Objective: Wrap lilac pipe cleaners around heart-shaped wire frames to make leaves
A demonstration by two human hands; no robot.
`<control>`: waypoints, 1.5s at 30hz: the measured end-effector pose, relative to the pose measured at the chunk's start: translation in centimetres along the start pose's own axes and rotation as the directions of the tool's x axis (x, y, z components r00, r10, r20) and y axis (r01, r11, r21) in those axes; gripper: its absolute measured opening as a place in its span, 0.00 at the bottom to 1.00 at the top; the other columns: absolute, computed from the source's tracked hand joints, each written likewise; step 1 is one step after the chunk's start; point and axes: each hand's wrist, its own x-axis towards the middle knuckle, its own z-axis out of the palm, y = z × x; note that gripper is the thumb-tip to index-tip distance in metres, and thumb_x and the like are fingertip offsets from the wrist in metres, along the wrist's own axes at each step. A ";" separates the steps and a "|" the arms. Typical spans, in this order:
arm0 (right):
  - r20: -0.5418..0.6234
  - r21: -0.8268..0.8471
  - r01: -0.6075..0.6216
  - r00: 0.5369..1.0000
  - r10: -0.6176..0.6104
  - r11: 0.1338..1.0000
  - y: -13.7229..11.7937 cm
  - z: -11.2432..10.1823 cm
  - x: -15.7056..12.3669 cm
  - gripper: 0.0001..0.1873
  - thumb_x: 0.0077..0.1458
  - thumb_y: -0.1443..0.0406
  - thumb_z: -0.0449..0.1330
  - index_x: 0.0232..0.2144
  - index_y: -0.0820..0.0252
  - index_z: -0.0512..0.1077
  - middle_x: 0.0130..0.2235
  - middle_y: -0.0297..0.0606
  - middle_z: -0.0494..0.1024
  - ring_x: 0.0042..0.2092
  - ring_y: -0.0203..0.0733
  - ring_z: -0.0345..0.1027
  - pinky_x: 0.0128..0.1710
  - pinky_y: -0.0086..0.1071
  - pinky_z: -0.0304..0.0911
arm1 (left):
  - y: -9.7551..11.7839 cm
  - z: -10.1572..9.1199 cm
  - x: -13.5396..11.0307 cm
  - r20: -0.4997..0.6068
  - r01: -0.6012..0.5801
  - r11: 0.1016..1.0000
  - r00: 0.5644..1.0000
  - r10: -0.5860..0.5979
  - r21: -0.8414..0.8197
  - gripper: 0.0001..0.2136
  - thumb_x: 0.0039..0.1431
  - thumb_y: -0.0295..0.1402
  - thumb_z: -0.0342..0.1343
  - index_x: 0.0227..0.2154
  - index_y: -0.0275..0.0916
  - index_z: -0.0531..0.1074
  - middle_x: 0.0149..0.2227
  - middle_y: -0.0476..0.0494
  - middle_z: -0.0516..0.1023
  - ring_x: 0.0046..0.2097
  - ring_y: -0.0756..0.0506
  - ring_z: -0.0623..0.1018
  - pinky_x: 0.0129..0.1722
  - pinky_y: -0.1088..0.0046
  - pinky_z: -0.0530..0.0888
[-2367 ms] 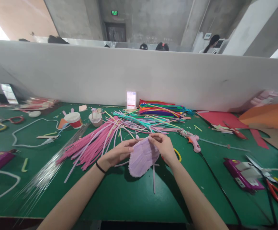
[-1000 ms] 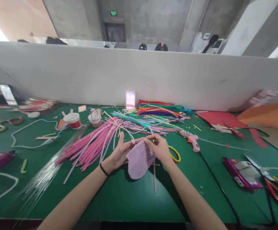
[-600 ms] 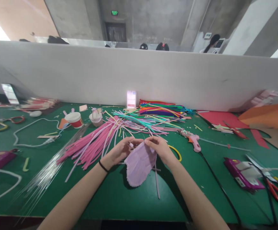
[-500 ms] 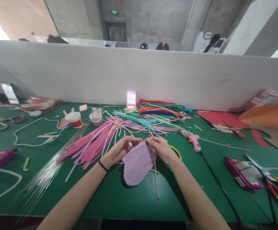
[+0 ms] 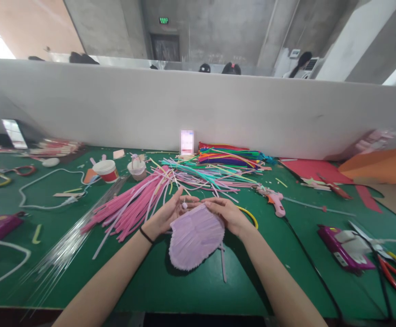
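Observation:
A flat lilac fuzzy piece (image 5: pixel 196 237), made of rows of pipe cleaner, is held up over the green table (image 5: pixel 170 286). My left hand (image 5: pixel 166 213) pinches its upper left edge, and a small white bead shows at the fingertips. My right hand (image 5: pixel 228 213) grips its upper right edge with the fingers curled over it. A lilac pipe cleaner (image 5: pixel 223 265) lies on the table just under the piece. A spread of pink pipe cleaners (image 5: pixel 129 206) lies to the left of my hands.
Mixed coloured pipe cleaners (image 5: pixel 225 161) are stacked at the back by a white partition (image 5: pixel 198 109). A pink glue gun (image 5: pixel 274 200) lies to the right, a purple tool (image 5: pixel 343 247) further right. Cups (image 5: pixel 105 170), thin wires (image 5: pixel 64 245) and white cord sit left. Heads of other people show beyond the partition.
The lilac piece has turned from a slanted, narrow view to face me flat and now looks wider. Both hands stayed on its top edge and shifted slightly lower.

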 end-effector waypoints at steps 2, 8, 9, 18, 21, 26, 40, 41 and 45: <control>-0.045 -0.020 0.050 0.998 -0.051 0.999 0.1 0.1 0.2 0.16 0.39 0.58 0.70 0.32 0.59 0.78 0.30 0.33 0.78 0.30 0.34 0.67 0.32 0.28 0.56 | -0.1 -0.1 0.1 0.003 -0.018 0.999 1.000 0.018 -0.027 0.25 0.60 0.50 0.47 0.36 0.29 0.74 0.29 0.38 0.79 0.24 0.49 0.76 0.23 0.78 0.70; -0.042 -0.011 0.083 0.996 -0.083 0.997 0.1 0.3 0.1 0.13 0.41 0.58 0.68 0.29 0.58 0.77 0.28 0.31 0.77 0.29 0.33 0.64 0.30 0.27 0.54 | -0.2 -0.1 0.2 0.022 -0.003 0.997 1.000 0.004 -0.073 0.16 0.63 0.37 0.45 0.38 0.29 0.73 0.32 0.37 0.80 0.31 0.46 0.79 0.31 0.74 0.74; -0.048 -0.024 0.089 0.995 -0.090 0.996 0.1 0.3 0.1 0.13 0.41 0.57 0.68 0.30 0.58 0.77 0.28 0.31 0.76 0.29 0.33 0.64 0.30 0.27 0.54 | -0.1 -0.2 0.2 0.006 -0.003 0.999 1.000 0.003 -0.047 0.16 0.62 0.36 0.45 0.37 0.29 0.73 0.32 0.37 0.79 0.31 0.46 0.79 0.31 0.74 0.74; -0.203 -0.077 0.187 0.959 -0.199 0.979 0.8 -0.1 0.8 0.14 0.41 0.57 0.67 0.30 0.59 0.76 0.32 0.34 0.77 0.32 0.35 0.66 0.33 0.28 0.56 | 0.6 1.4 -1.5 0.281 -0.295 -0.165 0.409 0.868 0.941 0.09 0.58 0.39 0.53 0.33 0.41 0.73 0.40 0.42 0.75 0.48 0.41 0.72 0.53 0.58 0.65; -0.182 -0.001 0.151 0.972 -0.148 0.989 0.8 0.4 0.6 0.15 0.40 0.57 0.68 0.31 0.58 0.76 0.32 0.34 0.78 0.32 0.36 0.67 0.33 0.29 0.58 | -1.6 3.2 -1.7 0.472 -0.129 -0.479 0.510 0.719 0.868 0.08 0.59 0.39 0.53 0.37 0.45 0.75 0.57 0.41 0.65 0.61 0.37 0.59 0.59 0.51 0.54; -0.152 0.082 0.097 0.985 -0.083 0.992 0.8 1.1 0.4 0.17 0.38 0.58 0.70 0.31 0.60 0.77 0.33 0.36 0.79 0.33 0.36 0.69 0.36 0.29 0.60 | -3.5 4.2 -1.1 0.373 0.065 -0.486 0.555 0.744 0.872 0.12 0.62 0.40 0.47 0.35 0.41 0.74 0.64 0.38 0.53 0.66 0.34 0.45 0.60 0.44 0.46; 0.007 0.204 -0.065 0.998 0.065 0.977 0.7 0.6 0.3 0.18 0.39 0.58 0.70 0.33 0.62 0.78 0.29 0.36 0.80 0.27 0.34 0.69 0.29 0.27 0.60 | -2.4 2.5 -1.0 0.312 -0.066 -0.381 0.710 0.631 0.922 0.15 0.63 0.41 0.44 0.30 0.42 0.74 0.65 0.44 0.53 0.67 0.33 0.38 0.56 0.34 0.42; 0.019 0.208 -0.077 0.997 0.075 0.975 0.7 0.6 0.3 0.18 0.38 0.59 0.70 0.33 0.62 0.78 0.29 0.37 0.80 0.27 0.34 0.69 0.29 0.27 0.60 | -2.4 2.5 -1.1 0.311 -0.070 -0.376 0.711 0.631 0.924 0.15 0.63 0.41 0.45 0.30 0.42 0.74 0.65 0.44 0.53 0.67 0.33 0.38 0.56 0.34 0.42; 0.021 0.203 -0.094 0.996 0.091 0.975 0.7 0.4 0.2 0.18 0.37 0.59 0.71 0.33 0.61 0.78 0.30 0.37 0.80 0.28 0.36 0.70 0.30 0.28 0.61 | -2.3 2.6 -1.2 0.322 -0.096 -0.365 0.706 0.630 0.926 0.14 0.62 0.41 0.46 0.30 0.42 0.74 0.64 0.43 0.55 0.67 0.32 0.39 0.56 0.33 0.41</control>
